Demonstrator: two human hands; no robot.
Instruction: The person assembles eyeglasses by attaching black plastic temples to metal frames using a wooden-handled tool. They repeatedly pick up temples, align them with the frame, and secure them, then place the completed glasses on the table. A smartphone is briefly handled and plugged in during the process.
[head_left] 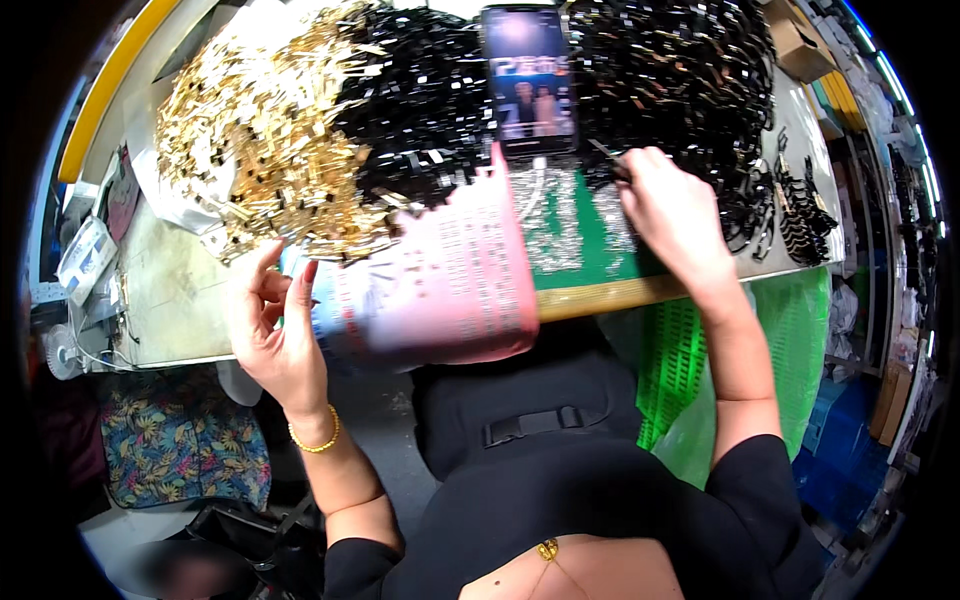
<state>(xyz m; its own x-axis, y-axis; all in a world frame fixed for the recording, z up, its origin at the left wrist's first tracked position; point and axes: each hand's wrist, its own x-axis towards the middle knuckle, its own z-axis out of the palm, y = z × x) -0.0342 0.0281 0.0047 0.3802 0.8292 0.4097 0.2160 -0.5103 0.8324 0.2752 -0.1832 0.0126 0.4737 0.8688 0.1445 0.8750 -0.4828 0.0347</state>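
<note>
My left hand (275, 325) is at the near edge of a heap of small shiny gold strips (270, 130). Its thumb and forefinger stand apart, the other fingers are curled, and nothing shows between them. On the right, my right hand (672, 205) has its fingers closed around a thin pointed metal tool (600, 150), possibly tweezers; its grip end is hidden. That hand is over the near edge of a heap of black shiny pieces (670, 80). Small silver pieces (550, 225) lie on a green mat (595, 260) just left of it.
A lit phone (530, 80) stands between two dark heaps, the left one of black strips (420, 90). A pink and blue printed sheet (450, 270) hangs over the table edge (610, 295). Several black strips (800, 215) lie at right, above a green basket (675, 360). A cardboard box (800, 45) sits behind.
</note>
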